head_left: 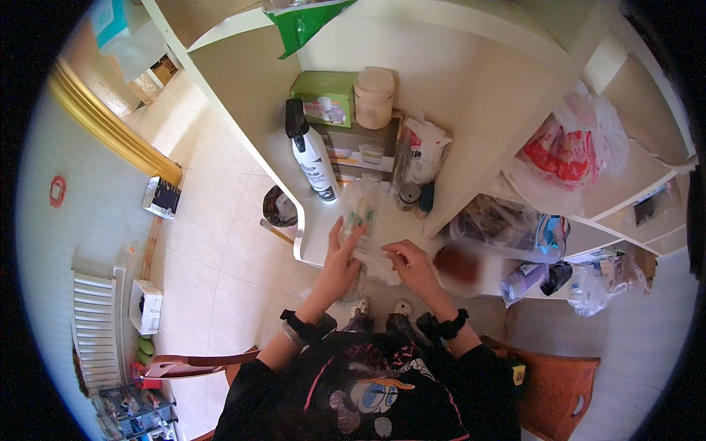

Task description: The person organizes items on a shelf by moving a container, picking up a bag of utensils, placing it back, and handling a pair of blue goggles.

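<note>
My left hand (343, 253) is closed on a clear plastic bag (364, 200) with small green shapes showing through, held over the front of a white shelf (312, 231). Beside it, my right hand (413, 266) has its fingers curled into a pinch at the near end of the thin plastic. Whatever lies between those fingertips is too small to make out. A white spray can (315, 165) with a black top stands just beyond my left hand. Farther right are a small grey-lidded jar (409, 195) and a dark little bottle (425, 200).
A green box (323, 98) and a cream canister (374, 98) rest at the back. Shelves at right hold a red-and-white plastic bag (566, 151) and wrapped goods (500, 220). A waste bin (280, 206) stands left of the shelf; a wooden chair (562, 382) is behind me at right.
</note>
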Action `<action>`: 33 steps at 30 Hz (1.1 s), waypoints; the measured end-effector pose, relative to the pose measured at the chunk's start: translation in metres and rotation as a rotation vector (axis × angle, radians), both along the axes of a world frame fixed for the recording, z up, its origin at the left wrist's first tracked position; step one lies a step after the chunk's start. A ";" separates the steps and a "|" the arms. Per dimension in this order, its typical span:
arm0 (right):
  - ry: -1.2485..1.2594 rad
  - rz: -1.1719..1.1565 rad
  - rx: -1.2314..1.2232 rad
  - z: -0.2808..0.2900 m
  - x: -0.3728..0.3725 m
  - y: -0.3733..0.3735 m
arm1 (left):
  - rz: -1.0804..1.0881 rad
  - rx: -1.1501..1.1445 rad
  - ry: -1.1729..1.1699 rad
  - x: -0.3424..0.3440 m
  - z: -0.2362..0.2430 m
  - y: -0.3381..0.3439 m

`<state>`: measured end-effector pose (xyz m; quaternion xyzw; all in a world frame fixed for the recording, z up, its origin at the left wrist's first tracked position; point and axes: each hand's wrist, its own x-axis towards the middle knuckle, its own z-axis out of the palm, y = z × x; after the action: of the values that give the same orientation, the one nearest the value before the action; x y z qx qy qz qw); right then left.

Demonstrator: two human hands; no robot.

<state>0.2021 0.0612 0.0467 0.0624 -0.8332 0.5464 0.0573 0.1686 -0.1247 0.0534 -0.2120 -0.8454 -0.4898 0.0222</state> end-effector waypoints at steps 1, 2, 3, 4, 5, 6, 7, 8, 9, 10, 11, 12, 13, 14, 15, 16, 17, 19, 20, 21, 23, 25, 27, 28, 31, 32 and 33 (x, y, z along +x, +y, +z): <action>-0.004 0.021 0.042 -0.001 0.000 0.000 | -0.008 -0.072 0.003 0.000 0.005 0.001; -0.009 0.041 0.084 0.001 -0.001 0.000 | 0.010 -0.090 0.007 0.001 0.009 0.001; -0.037 -0.012 0.088 0.005 0.001 0.001 | 0.028 -0.109 0.011 0.002 0.011 0.002; -0.065 -0.067 0.098 0.020 0.002 0.003 | 0.043 -0.122 0.017 0.002 0.013 0.003; -0.096 -0.121 0.104 0.031 0.004 0.005 | 0.042 -0.141 0.046 0.002 0.013 0.003; 0.006 -0.114 0.163 0.036 0.002 0.002 | 0.041 -0.159 0.076 0.002 0.013 0.004; 0.106 -0.111 0.225 0.041 0.000 -0.004 | 0.034 -0.176 0.104 0.003 0.013 0.005; 0.113 -0.088 0.270 0.041 0.000 -0.009 | 0.019 -0.166 0.082 0.004 0.015 0.008; 0.117 -0.064 0.313 0.039 0.000 -0.015 | 0.004 -0.157 0.060 0.005 0.016 0.010; 0.034 -0.018 0.343 0.033 -0.002 -0.017 | -0.008 -0.143 0.045 0.005 0.018 0.012; -0.048 0.027 0.373 0.028 -0.004 -0.019 | -0.002 -0.142 0.049 0.005 0.016 0.014; -0.058 0.034 0.354 0.024 -0.004 -0.020 | 0.004 -0.141 0.053 0.006 0.013 0.015; -0.071 0.045 0.332 0.019 -0.004 -0.021 | 0.013 -0.143 0.052 0.008 0.011 0.016; -0.084 0.056 0.310 0.017 -0.004 -0.021 | 0.062 -0.084 0.039 0.008 0.011 0.017; -0.063 0.037 0.306 0.017 -0.006 -0.019 | 0.110 -0.026 0.026 0.008 0.015 0.019; -0.040 0.019 0.298 0.019 -0.008 -0.017 | 0.160 0.029 0.013 0.008 0.016 0.019; -0.018 0.001 0.290 0.019 -0.010 -0.017 | 0.187 0.104 -0.063 0.009 0.010 0.018; 0.067 -0.075 0.148 0.010 -0.012 -0.018 | 0.209 0.242 -0.222 0.007 -0.007 0.013; 0.110 -0.114 0.076 0.004 -0.014 -0.019 | 0.210 0.303 -0.304 0.006 -0.011 0.012; 0.076 -0.119 0.079 0.000 -0.016 -0.020 | 0.183 0.350 -0.395 0.005 -0.012 0.011; 0.001 -0.130 0.089 -0.007 -0.021 -0.020 | 0.149 0.376 -0.485 0.005 -0.012 0.009; -0.132 -0.118 -0.035 -0.009 -0.022 -0.022 | 0.136 0.333 -0.476 0.004 -0.007 0.006; -0.263 -0.104 -0.211 -0.011 -0.022 -0.022 | 0.107 0.295 -0.430 0.005 -0.004 0.005; -0.328 -0.091 -0.325 -0.010 -0.023 -0.022 | 0.096 0.275 -0.406 0.006 -0.004 0.004; -0.352 -0.001 -0.527 -0.019 -0.024 -0.022 | 0.113 0.079 -0.210 0.005 -0.015 0.005; -0.332 0.037 -0.572 -0.022 -0.024 -0.023 | 0.114 0.040 -0.170 0.004 -0.015 0.005; -0.354 0.066 -0.643 -0.025 -0.022 -0.024 | 0.115 0.001 -0.129 0.004 -0.014 0.006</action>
<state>0.1805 0.0374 0.0221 -0.0274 -0.6134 0.7843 -0.0886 0.1723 -0.1189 0.0392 -0.1309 -0.8556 -0.5008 -0.0042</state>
